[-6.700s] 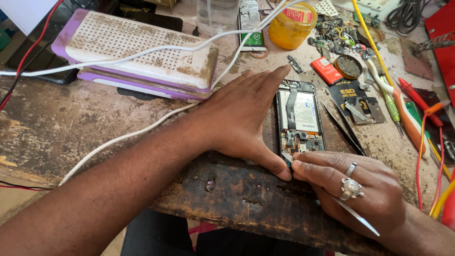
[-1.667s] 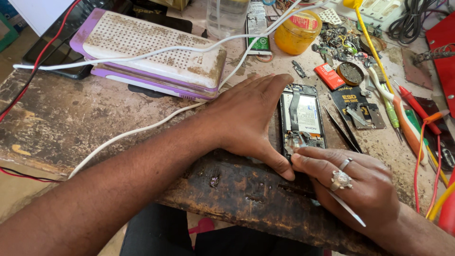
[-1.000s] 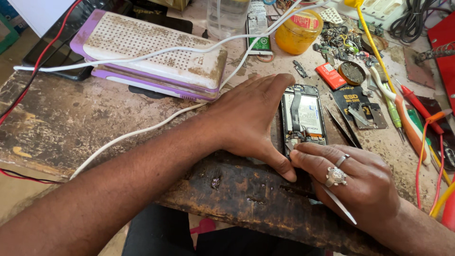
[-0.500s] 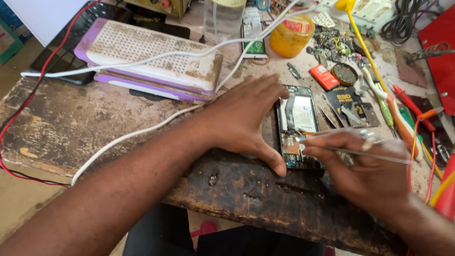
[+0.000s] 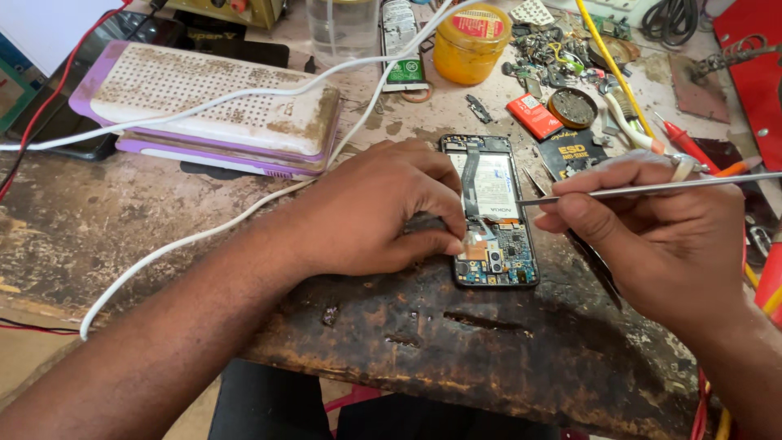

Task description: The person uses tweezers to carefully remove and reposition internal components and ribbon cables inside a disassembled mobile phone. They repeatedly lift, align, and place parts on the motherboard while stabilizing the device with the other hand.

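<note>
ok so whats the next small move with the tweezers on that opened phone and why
Probably lower the thin metal tweezers in the right hand toward the circuit board of the opened black phone: their tip hovers over its right edge, while the left hand fingertips pin the orange flex.

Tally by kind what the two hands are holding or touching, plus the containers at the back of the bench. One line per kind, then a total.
Opened phone, under the left hand: 1
Thin metal tool, in the right hand: 1
Yellow jar: 1
Clear container: 1
Total: 4
</note>
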